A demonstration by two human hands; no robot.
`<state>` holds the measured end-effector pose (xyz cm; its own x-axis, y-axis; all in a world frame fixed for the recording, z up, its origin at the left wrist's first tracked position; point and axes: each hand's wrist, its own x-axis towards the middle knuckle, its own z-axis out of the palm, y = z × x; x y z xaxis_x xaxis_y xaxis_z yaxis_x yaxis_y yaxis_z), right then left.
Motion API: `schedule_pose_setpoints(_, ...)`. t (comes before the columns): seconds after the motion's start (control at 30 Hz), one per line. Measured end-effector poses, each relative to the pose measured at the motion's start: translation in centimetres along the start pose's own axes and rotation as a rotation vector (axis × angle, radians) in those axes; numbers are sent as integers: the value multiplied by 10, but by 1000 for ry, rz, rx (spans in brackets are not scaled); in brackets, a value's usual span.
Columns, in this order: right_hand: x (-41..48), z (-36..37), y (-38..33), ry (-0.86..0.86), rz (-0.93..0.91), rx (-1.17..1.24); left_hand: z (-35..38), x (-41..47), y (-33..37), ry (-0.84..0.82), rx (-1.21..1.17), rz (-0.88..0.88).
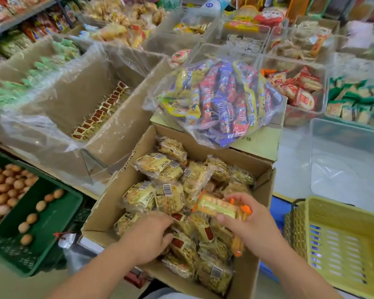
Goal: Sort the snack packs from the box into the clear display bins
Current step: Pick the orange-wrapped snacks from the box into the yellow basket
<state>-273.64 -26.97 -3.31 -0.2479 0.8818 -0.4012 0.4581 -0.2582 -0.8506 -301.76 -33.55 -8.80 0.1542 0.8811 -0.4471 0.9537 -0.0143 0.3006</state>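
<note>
An open cardboard box (261, 186) in front of me is full of yellowish snack packs (160, 169) with barcodes. My right hand (246, 219) grips orange-edged snack packs (216, 206) just above the box's right side. My left hand (151, 234) reaches down into the packs at the box's near left, fingers curled among them; whether it grips one I cannot tell. Clear display bins stand beyond: one with red packs (298, 89), one with green packs (354, 104), and a bare one (343, 147) at the right.
A clear bag of blue, red and yellow snacks (220, 98) lies on a closed carton behind the box. A plastic-lined carton (78, 104) stands at the left. A green crate of eggs (30, 212) sits low left, a yellow basket (337, 240) low right.
</note>
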Motion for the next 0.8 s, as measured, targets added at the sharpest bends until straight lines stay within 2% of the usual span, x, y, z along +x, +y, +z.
schedule_pose_setpoints(0.17,-26,12,7,58,-6,4,-24,41,-28,-73,492,89)
schedule_pose_setpoints(0.23,-32,16,7,75,-31,-59,-37,49,-41,-122,582,98)
schedule_pose_setpoints(0.47,-32,31,8,180,-38,-130,-45,64,-50,-269,703,270)
schedule_pose_setpoints(0.7,-31,34,6,239,-31,-98,-32,64,-49,-172,745,487)
schedule_pose_setpoints(0.8,-25,35,5,257,-31,-73,-27,68,-52,-204,778,616)
